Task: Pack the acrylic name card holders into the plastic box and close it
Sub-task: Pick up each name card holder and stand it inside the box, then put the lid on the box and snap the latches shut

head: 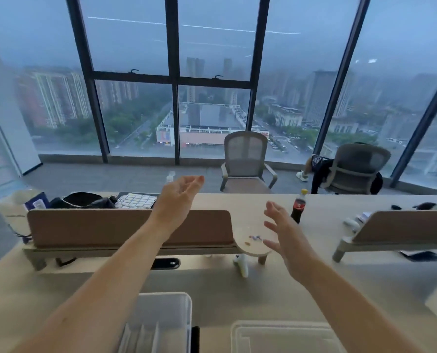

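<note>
Both my arms are stretched out in front of me above the desk. My left hand (180, 193) is raised, palm turned inward, fingers loosely apart and holding nothing. My right hand (286, 234) is lower, fingers spread, also holding nothing. At the bottom edge of the view a clear plastic box (184, 307) stands on the desk, partly hidden by my left forearm, with several clear acrylic card holders (142, 336) upright inside it. To its right lies a second clear plastic piece (283, 336), which looks like the lid.
A low wooden divider (125, 228) with a small round shelf (254, 247) crosses the desk (237, 289). A cola bottle (298, 206) stands behind it. A white controller (241, 264) lies under the shelf. A second divider (400, 229) is at right. Two office chairs (246, 161) face the windows.
</note>
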Demonstrator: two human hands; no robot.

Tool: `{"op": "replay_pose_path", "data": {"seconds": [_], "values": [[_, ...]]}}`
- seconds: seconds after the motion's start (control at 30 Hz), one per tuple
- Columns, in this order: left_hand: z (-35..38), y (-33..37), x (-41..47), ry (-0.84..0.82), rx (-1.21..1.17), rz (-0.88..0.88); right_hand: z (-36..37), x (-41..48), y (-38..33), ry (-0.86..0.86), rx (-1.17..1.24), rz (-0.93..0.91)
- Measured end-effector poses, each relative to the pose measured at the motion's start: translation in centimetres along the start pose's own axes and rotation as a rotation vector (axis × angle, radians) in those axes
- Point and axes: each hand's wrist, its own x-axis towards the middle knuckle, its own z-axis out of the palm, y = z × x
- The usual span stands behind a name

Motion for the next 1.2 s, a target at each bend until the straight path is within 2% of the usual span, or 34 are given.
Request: {"op": "replay_pose_path", "data": {"seconds": [0.27, 0.47, 0.8, 1.0, 1.2], "values": [[13.1, -0.9, -3.3, -0.038, -0.001, -0.206, -19.7, -0.4, 3.3, 0.169, -0.100, 0.055], [19.8, -4.5, -6.6, -0.063, -0.012, -0.428, -28.6, -1.0, 8.1, 0.191, -0.075, 0.179], [26.1, -11.9, -10.3, -0.112, 0.017, -0.708, -31.1, -0.1, 17.1, 0.160, -0.082, 0.407], [28.1, -18.9, -12.3, -0.107, 0.073, -0.898, -31.2, 1.4, 24.7, 0.124, -0.184, 0.594], [28.4, -26.5, -13.6, -0.080, 0.131, -1.048, -31.6, 2.1, 32.4, 0.131, -0.320, 0.686]]}}
